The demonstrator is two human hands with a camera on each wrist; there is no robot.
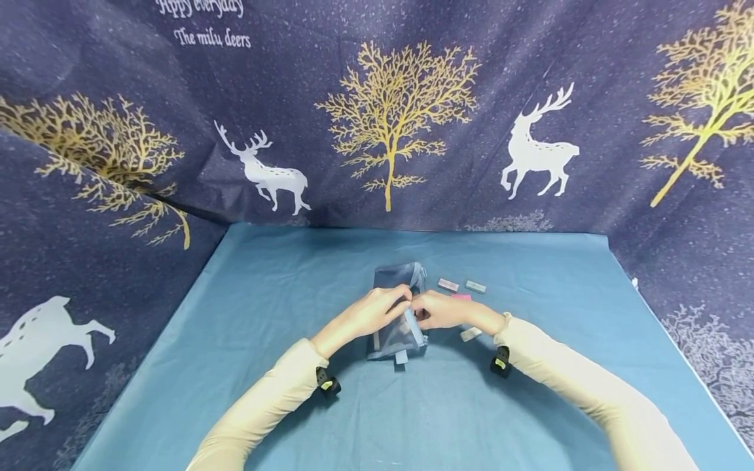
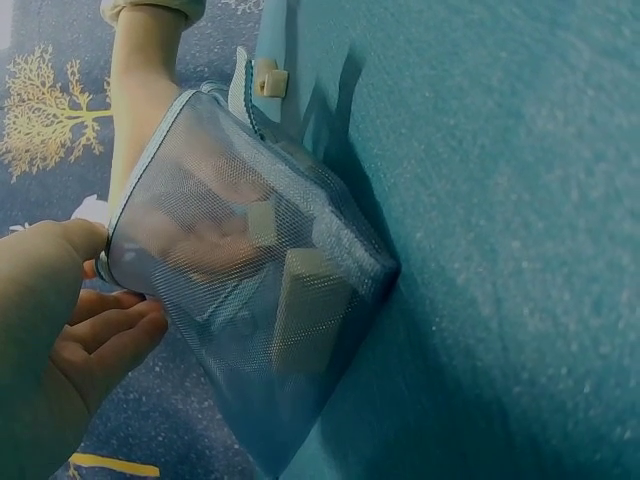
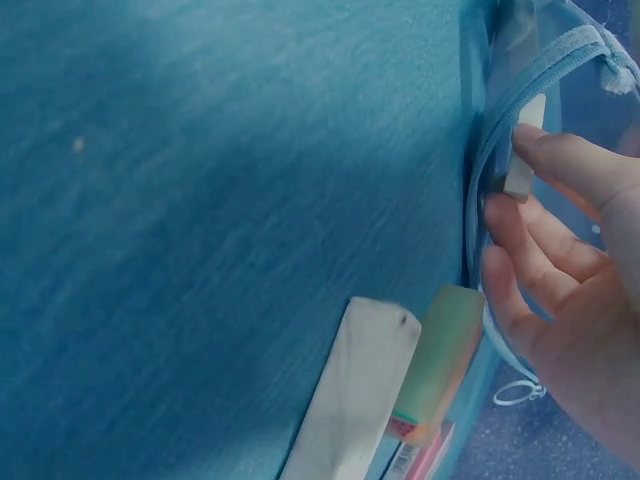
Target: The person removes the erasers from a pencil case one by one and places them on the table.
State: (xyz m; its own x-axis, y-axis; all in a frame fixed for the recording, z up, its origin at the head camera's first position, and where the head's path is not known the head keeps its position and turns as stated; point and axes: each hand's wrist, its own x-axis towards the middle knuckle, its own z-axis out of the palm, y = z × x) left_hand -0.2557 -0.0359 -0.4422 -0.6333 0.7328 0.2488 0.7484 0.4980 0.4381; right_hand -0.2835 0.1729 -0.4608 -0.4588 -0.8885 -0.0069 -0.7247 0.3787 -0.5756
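Note:
A blue mesh zip pouch (image 1: 391, 278) is held with its zipped side spread. My left hand (image 1: 379, 306) pinches the rim of its mouth between thumb and fingers. My right hand (image 1: 438, 309) reaches into the mouth, and in the left wrist view its fingers show through the mesh. Between its thumb and fingertip it pinches a small pale eraser (image 3: 530, 150), just inside the zip edge. Another pale eraser (image 2: 310, 310) lies inside the pouch, seen through the mesh.
Right of the pouch on the blue cloth (image 1: 283, 281) lie a pink-toned eraser (image 1: 448, 285), a greenish eraser (image 1: 475, 286), a bright pink one (image 1: 461, 297) and a whitish one (image 1: 470, 334). A small pale square (image 1: 401, 357) shows at the pouch's near edge. Patterned curtains (image 1: 341, 183) enclose the table.

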